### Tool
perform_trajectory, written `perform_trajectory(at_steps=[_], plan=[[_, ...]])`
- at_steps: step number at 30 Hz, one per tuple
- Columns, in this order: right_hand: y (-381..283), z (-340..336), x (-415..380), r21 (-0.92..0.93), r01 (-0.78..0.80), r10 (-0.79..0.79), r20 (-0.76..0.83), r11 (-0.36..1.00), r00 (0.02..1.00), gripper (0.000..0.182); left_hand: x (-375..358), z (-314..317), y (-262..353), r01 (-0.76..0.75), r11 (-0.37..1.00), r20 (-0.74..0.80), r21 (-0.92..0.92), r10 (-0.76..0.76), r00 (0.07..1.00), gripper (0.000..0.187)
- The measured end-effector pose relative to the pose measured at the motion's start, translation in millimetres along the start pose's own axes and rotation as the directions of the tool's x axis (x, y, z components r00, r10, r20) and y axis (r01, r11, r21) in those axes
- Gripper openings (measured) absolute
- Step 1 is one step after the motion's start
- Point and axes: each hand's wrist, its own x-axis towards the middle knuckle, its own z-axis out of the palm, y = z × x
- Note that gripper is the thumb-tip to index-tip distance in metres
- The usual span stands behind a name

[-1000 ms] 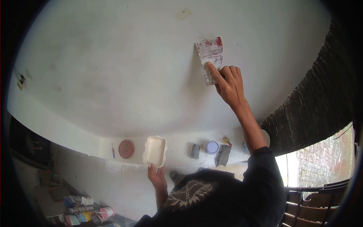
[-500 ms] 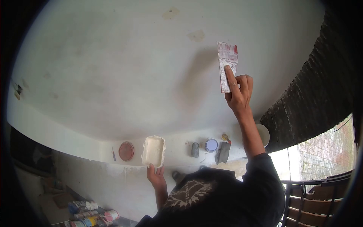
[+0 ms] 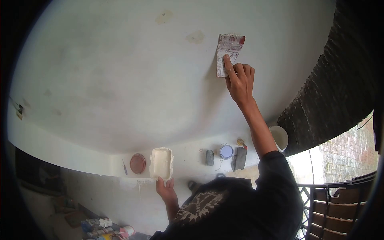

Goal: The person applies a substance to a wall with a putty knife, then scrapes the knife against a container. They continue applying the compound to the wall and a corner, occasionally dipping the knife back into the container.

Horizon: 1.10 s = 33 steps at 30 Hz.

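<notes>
My right hand [image 3: 241,82] grips a flat putty spreader [image 3: 230,44], smeared white with reddish patches. Its blade is bent, and its upper edge appears to press on the pale wall [image 3: 152,72], below and right of two beige patches [image 3: 195,37]. The index finger lies along the blade, the other fingers curled. Low in the view, my left hand [image 3: 167,192] holds the near end of a rectangular white tray [image 3: 171,161] with creamy white paste in it. Part of the left hand's grip is hidden beneath the tray.
On the ledge [image 3: 188,160] lie a screwdriver [image 3: 125,167], a round reddish lid [image 3: 138,164], a dark grey block [image 3: 209,157], an open can [image 3: 226,152] and a grey cloth-like piece [image 3: 239,159]. A white bucket [image 3: 279,138] stands right. Several paint containers [image 3: 106,232] sit lower left.
My right hand has moved up and slightly left with the spreader, whose blade now bends more and sits nearer its shadow. The left hand still holds the tray.
</notes>
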Motion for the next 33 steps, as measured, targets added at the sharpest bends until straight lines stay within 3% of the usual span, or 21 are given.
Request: perform_trajectory(at_steps=[1, 11, 13, 15, 20, 22, 23, 24, 25, 26, 27, 29, 30, 32, 33], plan=[[-1.2, -2.3, -2.7, 0.015, -0.014, 0.013, 0.029, 1.000, 0.999, 0.068, -0.6, -1.2, 0.3, 0.005, 1.000, -0.003, 0.006, -0.005, 1.000, 0.054], [-4.5, -23.4, -17.0, -0.002, 0.009, -0.009, 0.114, 1.000, 0.993, 0.062, 1.9, -6.2, 3.0, 0.001, 1.000, 0.055, 0.014, -0.002, 0.999, 0.064], [-6.5, -34.4, -15.0, -0.003, 0.090, -0.090, 0.010, 0.996, 0.996, 0.056, -1.0, -4.6, 4.0, -0.005, 1.000, 0.068, 0.020, 0.004, 0.998, 0.065], [-11.0, -45.2, -11.4, 0.011, 0.096, -0.096, -0.038, 0.995, 0.995, 0.055, -3.3, -3.1, 4.0, 0.006, 1.000, 0.040, -0.009, -0.006, 0.999, 0.056], [-8.8, -58.2, 9.3, -0.009, 0.091, -0.091, -0.170, 0.996, 0.981, 0.050, -4.9, -10.4, 0.3, 0.018, 1.000, 0.047, 0.018, -0.019, 0.999, 0.057], [-6.3, -61.4, 22.7, 0.039, 0.055, -0.043, -0.258, 0.998, 0.965, 0.043, -5.2, -10.9, 0.8, 0.023, 1.000, 0.039, 0.021, -0.024, 0.999, 0.057], [-6.1, -67.6, 30.5, 0.074, -0.003, 0.027, -0.322, 0.997, 0.946, 0.024, -4.4, -11.8, 0.2, 0.021, 1.000, 0.036, 0.015, -0.022, 0.999, 0.057], [-6.5, -71.6, 33.1, 0.078, -0.003, 0.028, -0.325, 0.997, 0.945, 0.024, -4.0, -12.6, -0.4, 0.019, 1.000, 0.031, 0.009, -0.019, 0.999, 0.057], [-4.5, -75.7, 32.9, 0.351, -0.237, 0.356, -0.324, 0.906, 0.877, 0.015, -3.6, -13.1, -0.8, 0.014, 1.000, 0.026, 0.006, -0.014, 1.000, 0.057], [-0.9, -78.5, 31.9, 0.594, -0.418, 0.642, -0.228, 0.688, 0.732, 0.019, -3.6, -13.6, -1.3, 0.009, 1.000, 0.025, -0.004, -0.009, 1.000, 0.057], [6.4, -80.6, 31.3, 0.598, -0.416, 0.641, -0.224, 0.685, 0.734, 0.019, -3.8, -13.9, -1.8, 0.006, 1.000, 0.023, -0.016, -0.006, 1.000, 0.056], [27.6, -84.5, 29.8, 0.727, -0.512, 0.804, -0.092, 0.457, 0.588, 0.031, -6.4, -13.2, 0.7, 0.004, 1.000, 0.016, -0.019, -0.003, 1.000, 0.056], [37.3, -81.8, 28.8, 0.727, -0.511, 0.801, -0.090, 0.458, 0.591, 0.031, -6.9, -12.9, 1.5, 0.002, 1.000, 0.017, -0.019, -0.002, 1.000, 0.056], [57.0, -69.4, 22.8, 0.848, -0.465, 0.844, 0.041, 0.253, 0.534, 0.030, -6.7, -15.4, 1.2, 0.000, 1.000, 0.014, -0.019, 0.000, 1.000, 0.056], [65.4, -63.6, 19.5, 0.848, -0.465, 0.843, 0.039, 0.256, 0.536, 0.030, -6.3, -16.3, 1.3, -0.004, 1.000, 0.014, -0.014, 0.004, 1.000, 0.056]])
